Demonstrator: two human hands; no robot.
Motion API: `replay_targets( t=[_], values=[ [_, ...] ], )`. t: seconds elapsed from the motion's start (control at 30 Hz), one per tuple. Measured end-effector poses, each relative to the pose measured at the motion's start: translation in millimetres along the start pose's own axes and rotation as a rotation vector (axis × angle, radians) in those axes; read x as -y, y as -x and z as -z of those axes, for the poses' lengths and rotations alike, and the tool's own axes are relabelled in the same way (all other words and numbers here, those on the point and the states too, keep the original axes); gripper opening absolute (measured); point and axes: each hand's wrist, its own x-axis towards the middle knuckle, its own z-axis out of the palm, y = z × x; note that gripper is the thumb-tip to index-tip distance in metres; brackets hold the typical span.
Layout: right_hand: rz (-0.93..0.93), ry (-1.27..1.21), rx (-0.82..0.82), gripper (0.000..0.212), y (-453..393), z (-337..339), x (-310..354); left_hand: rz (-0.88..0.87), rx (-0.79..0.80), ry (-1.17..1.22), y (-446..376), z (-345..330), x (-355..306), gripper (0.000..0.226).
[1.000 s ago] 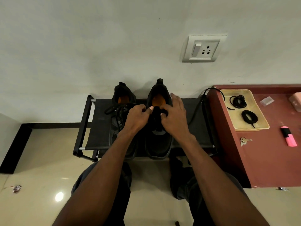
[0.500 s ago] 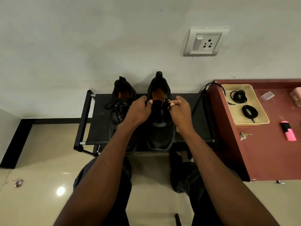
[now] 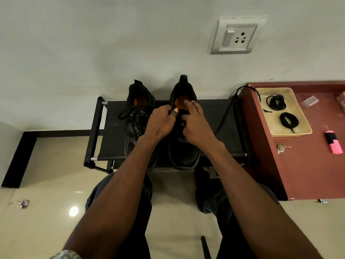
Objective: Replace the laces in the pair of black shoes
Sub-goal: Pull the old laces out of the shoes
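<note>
Both hands meet over the right-hand shoe [image 3: 183, 146], a little above the centre of the frame. The left hand [image 3: 160, 124] is curled, its thumb and fingers pinching at the dark tongue area; the right hand [image 3: 196, 124] has its thumb tucked against the same spot while its longer fingers stretch toward the orange insole at the shoe's opening. Whether either holds a lace end I cannot tell, since everything there is black on black. This shoe shows no lacing across its front, whereas the left-hand shoe [image 3: 138, 120] just beside it carries a loose tangle of black lace.

I judge the step to be working the eyelets near the tongue. It would go best by holding the tongue flat with one hand, feeding the lace tip straight through each hole, and keeping both ends even.

Both shoes stand on a low black shoe rack [image 3: 214, 116] against a pale wall. At the right of the frame sits a reddish desk [image 3: 308, 174] carrying a yellow tray [image 3: 302, 131] with two coiled black laces [image 3: 288, 120], plus keys [image 3: 281, 147] and a pink highlighter [image 3: 334, 144]. A wall socket [image 3: 237, 36] is mounted upper right, and the glossy floor [image 3: 46, 212] spreads below.
</note>
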Motion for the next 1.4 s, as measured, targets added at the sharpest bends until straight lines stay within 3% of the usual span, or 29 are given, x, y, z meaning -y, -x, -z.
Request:
replay_targets(
  t=[0.13, 0.2, 0.33, 0.4, 0.5, 0.57, 0.63, 0.7, 0.77, 0.9, 1.0, 1.07, 1.17, 1.23, 1.3, 1.4],
  values=[
    [-0.023, -0.060, 0.002, 0.016, 1.1, 4.8, -0.9, -0.015, 0.025, -0.022, 1.1, -0.5, 1.8, 0.039],
    [-0.105, -0.235, -0.112, 0.012, -0.9, 11.6, 2.3, -0.028, 0.028, -0.053, 0.2, 1.4, 4.3, 0.037],
    [-0.581, -1.125, -0.587, 0.018, -5.8, 38.3, -10.4, -0.039, 0.049, -0.087, -1.9, 5.7, 8.7, 0.035],
    [-0.717, -1.264, -0.716, 0.026, -4.5, 41.9, -20.1, -0.047, 0.049, -0.089, -1.1, 5.2, 8.0, 0.036],
    [-0.656, -0.944, -0.714, 0.024, -1.7, 37.7, -17.1, -0.055, 0.058, -0.090, 0.6, 0.6, 5.6, 0.037],
    [-0.382, -0.589, -0.640, 0.021, -2.6, 33.8, -13.8, -0.061, 0.049, -0.092, 0.4, -1.5, 4.5, 0.037],
    [-0.150, -0.273, -0.384, 0.029, -4.6, 27.0, -7.4, -0.067, 0.029, -0.100, -0.6, -1.7, 4.1, 0.038],
    [-0.060, -0.054, -0.097, 0.032, -1.1, 17.5, 4.2, -0.072, 0.018, -0.112, -1.2, -1.9, 4.1, 0.039],
    [-0.032, 0.058, 0.018, 0.031, 1.6, 11.1, 8.7, -0.068, 0.011, -0.127, -1.1, -1.6, 4.6, 0.039],
    [-0.040, 0.014, 0.033, 0.019, -0.3, 13.2, -2.5, -0.070, 0.010, -0.123, -1.5, -2.4, 5.2, 0.038],
    [-0.026, -0.216, -0.097, 0.012, -1.7, 13.9, -1.3, -0.070, -0.001, -0.124, -2.2, -0.7, 5.1, 0.038],
    [-0.123, -0.433, -0.316, 0.023, -1.4, 25.1, -0.5, -0.065, 0.000, -0.133, -3.1, 1.4, 7.4, 0.038],
    [-0.447, -0.708, -0.825, 0.023, -4.8, 46.5, -20.4, -0.056, 0.004, -0.145, -3.0, 4.7, 10.9, 0.038],
    [-0.691, -0.817, -1.033, 0.014, -3.0, 56.6, -37.5, -0.047, 0.003, -0.138, -2.0, 5.3, 12.9, 0.037],
    [-0.778, -0.758, -0.978, 0.017, 1.5, 56.2, -41.6, -0.039, 0.002, -0.126, -1.1, 4.8, 13.4, 0.037],
    [-0.458, -0.474, -0.796, 0.022, 4.3, 50.5, -26.2, -0.031, 0.000, -0.113, -1.2, 2.9, 10.2, 0.038]
  ],
)
